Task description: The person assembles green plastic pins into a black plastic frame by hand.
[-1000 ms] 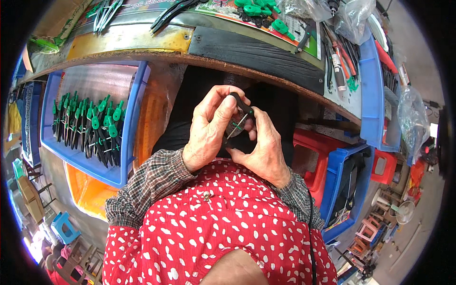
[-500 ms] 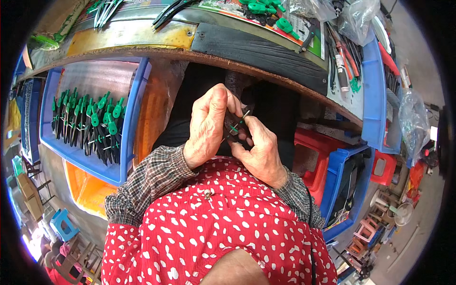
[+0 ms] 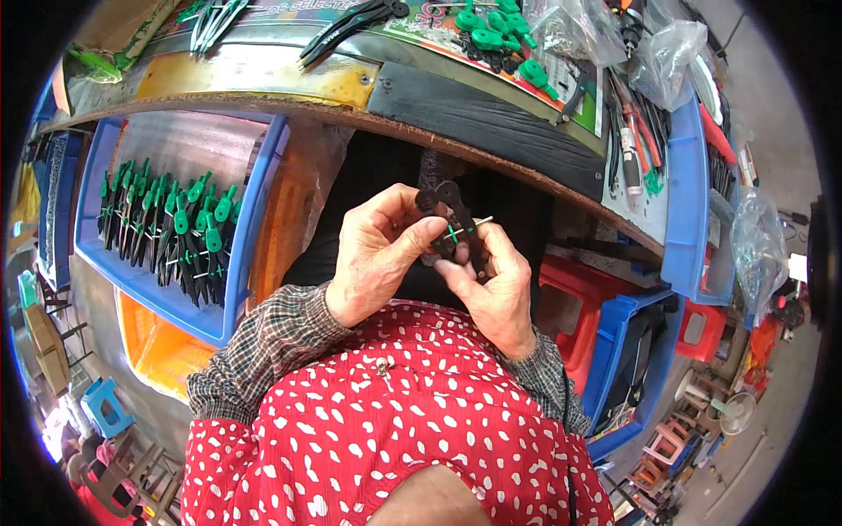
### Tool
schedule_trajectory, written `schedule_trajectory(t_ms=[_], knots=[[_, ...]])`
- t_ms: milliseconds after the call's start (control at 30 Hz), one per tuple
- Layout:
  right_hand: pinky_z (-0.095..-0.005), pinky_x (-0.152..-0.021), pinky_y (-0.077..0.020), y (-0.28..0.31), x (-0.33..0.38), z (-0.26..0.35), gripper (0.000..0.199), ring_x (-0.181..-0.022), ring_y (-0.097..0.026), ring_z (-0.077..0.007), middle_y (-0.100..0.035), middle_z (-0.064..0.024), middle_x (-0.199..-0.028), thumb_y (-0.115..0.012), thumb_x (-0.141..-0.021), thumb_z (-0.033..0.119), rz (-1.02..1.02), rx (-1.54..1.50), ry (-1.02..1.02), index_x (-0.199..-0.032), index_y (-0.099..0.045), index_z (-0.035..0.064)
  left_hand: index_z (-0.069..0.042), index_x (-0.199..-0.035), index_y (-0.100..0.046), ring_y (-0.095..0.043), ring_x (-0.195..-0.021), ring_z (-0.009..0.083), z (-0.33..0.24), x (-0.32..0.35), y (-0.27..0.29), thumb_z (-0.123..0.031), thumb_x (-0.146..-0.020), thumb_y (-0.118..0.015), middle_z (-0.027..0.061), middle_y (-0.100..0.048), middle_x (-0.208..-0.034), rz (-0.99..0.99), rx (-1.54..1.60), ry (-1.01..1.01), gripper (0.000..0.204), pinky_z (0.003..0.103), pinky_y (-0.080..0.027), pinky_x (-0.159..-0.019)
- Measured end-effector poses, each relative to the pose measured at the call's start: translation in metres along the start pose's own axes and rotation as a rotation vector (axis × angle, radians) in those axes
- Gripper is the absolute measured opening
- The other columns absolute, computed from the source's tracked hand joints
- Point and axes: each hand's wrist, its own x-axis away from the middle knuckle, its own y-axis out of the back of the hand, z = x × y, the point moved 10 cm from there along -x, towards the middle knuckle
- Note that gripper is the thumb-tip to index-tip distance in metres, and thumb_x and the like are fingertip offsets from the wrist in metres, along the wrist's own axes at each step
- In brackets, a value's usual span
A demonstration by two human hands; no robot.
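In front of my chest, both hands hold a dark, clamp-like piece (image 3: 456, 200) with two long arms and a rounded upper end. A thin white rod with green bits crosses its middle. My left hand (image 3: 377, 250) pinches the piece's left side near the top, with the thumb by the rod. My right hand (image 3: 498, 285) has its fingers closed round the lower right part, and the rod's white end sticks out above the index finger. Fingers hide much of the piece's lower end.
A blue bin (image 3: 232, 298) at left holds several black pieces with green tops. On the workbench (image 3: 491, 110) lie black arms (image 3: 346, 31), green parts (image 3: 491, 39), clear plastic bags (image 3: 671, 66) and red-handled pliers (image 3: 647, 140). Another blue bin (image 3: 605, 377) and a red stool (image 3: 561, 302) stand at right.
The dark piece has come up and into clearer view, its rounded end now showing above my fingers. My left hand has turned from an upright thumb to a pinch on it.
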Motion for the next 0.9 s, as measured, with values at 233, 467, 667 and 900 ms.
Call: schedule_trajectory(t_ms=[233,467,667,900], knots=[[-0.0206,-0.053,-0.0462,0.005,-0.003,-0.005,0.013,-0.064,-0.056,-0.0075,-0.059,-0.0043,-0.081,-0.061,-0.09,0.006,0.012,-0.265,-0.064,-0.095,-0.063,-0.0063,0.0,-0.101,-0.06,-0.055,-0.069,0.0026,-0.006,-0.003,0.001,-0.006,-0.089,-0.065,-0.0004,-0.062,-0.082,-0.014,-0.103,-0.005,0.014,0.017,-0.047,-0.059],[-0.0206,-0.053,-0.0426,0.005,-0.004,-0.001,0.012,-0.063,-0.055,-0.0074,-0.058,-0.003,-0.078,-0.064,-0.088,0.006,0.042,-0.163,-0.019,-0.091,-0.067,-0.0052,0.001,-0.108,-0.06,-0.056,-0.076,0.0053,-0.006,-0.003,0.002,-0.01,-0.091,-0.063,0.0006,-0.063,-0.088,0.047,-0.185,0.017,0.02,0.02,-0.049,-0.065],[-0.0206,-0.053,-0.0416,0.002,-0.003,-0.003,0.012,-0.062,-0.054,-0.0069,-0.056,-0.0024,-0.074,-0.066,-0.087,0.007,0.057,-0.217,-0.067,-0.09,-0.067,-0.0045,0.001,-0.11,-0.059,-0.056,-0.078,0.0055,-0.005,-0.003,0.0,-0.012,-0.092,-0.062,0.0005,-0.061,-0.089,0.102,-0.224,0.067,0.022,0.02,-0.049,-0.066],[-0.0197,-0.051,-0.0428,-0.004,-0.003,-0.001,0.013,-0.059,-0.055,-0.0067,-0.056,-0.0023,-0.073,-0.066,-0.087,0.009,0.062,-0.246,-0.102,-0.088,-0.067,-0.0047,0.001,-0.104,-0.061,-0.053,-0.073,0.0028,-0.006,-0.01,0.004,-0.019,-0.095,-0.059,-0.0024,-0.061,-0.084,0.094,-0.256,0.118,0.022,0.018,-0.045,-0.063]])
